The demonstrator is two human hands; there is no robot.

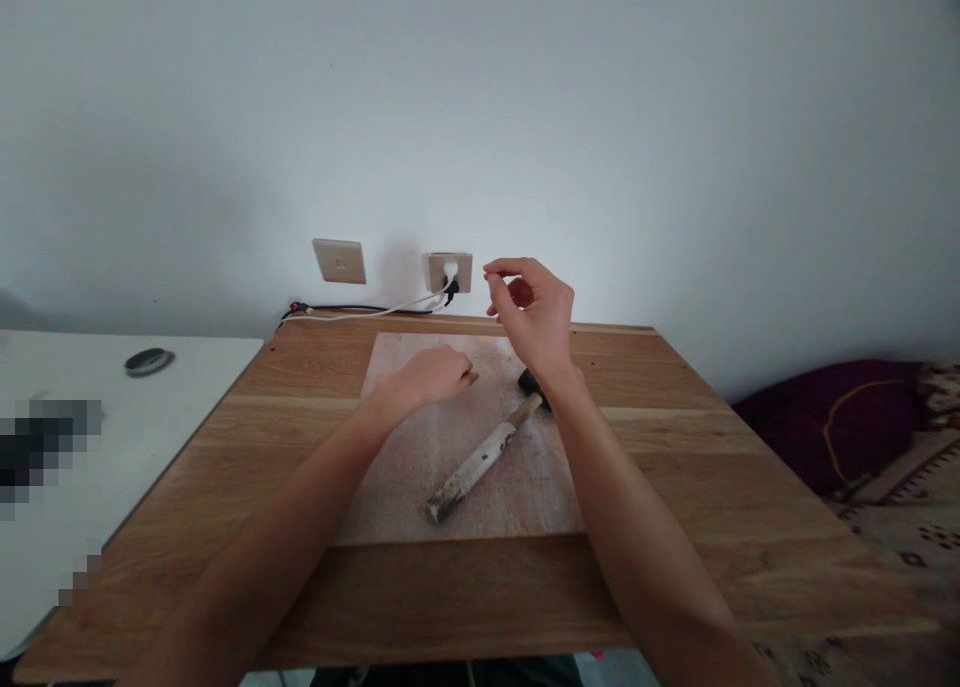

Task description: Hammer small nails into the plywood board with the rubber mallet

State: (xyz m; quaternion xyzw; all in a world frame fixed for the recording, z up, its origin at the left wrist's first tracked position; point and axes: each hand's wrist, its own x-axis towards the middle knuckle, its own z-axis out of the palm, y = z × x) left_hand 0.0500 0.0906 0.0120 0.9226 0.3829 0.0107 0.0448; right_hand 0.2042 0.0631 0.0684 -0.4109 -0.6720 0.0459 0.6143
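Observation:
My left hand [429,377] rests on a thin translucent sheet [420,467] spread over the wooden table [675,487], its fingers curled into a loose fist; whether anything sits in them I cannot make out. My right hand [531,312] is raised above the sheet's far right part, thumb and fingers curled towards a pinch, and what it holds, if anything, is too small to tell. A hammer [484,459] with a worn pale handle and dark head lies on the sheet, just below my right wrist.
A white table [150,417] stands to the left with a dark round object [149,361] on it. On the wall behind are a switch plate [339,261] and a socket [449,272] with cables plugged in. A dark red cushion [832,417] lies at the right.

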